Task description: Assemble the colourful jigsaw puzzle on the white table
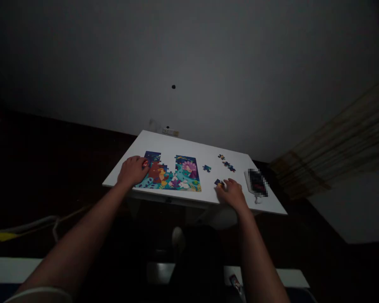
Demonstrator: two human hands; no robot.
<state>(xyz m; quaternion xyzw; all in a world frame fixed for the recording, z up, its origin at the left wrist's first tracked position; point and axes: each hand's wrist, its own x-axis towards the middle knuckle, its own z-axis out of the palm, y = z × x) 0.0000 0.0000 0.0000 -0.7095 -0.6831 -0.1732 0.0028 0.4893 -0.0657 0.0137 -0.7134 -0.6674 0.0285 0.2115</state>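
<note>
A partly assembled colourful jigsaw puzzle (pixel 173 174) lies on a small white table (pixel 177 143). My left hand (pixel 133 170) rests flat on the puzzle's left edge, fingers on its blue and red part. Near the table's front edge my right hand (pixel 232 192) lies with its fingertips on a loose dark blue piece (pixel 219 183); whether it grips the piece is unclear. One loose piece (pixel 206 168) sits between the puzzle and my right hand. A few more loose pieces (pixel 226 163) lie further back on the right.
A dark, blurred-out flat object (pixel 257 183) lies on the table's right side. A wall socket (pixel 170 131) sits on the grey wall behind the table. The surroundings are dark; a woven mat (pixel 334 143) shows at the right and a pale ledge (pixel 9 269) lies in front of me.
</note>
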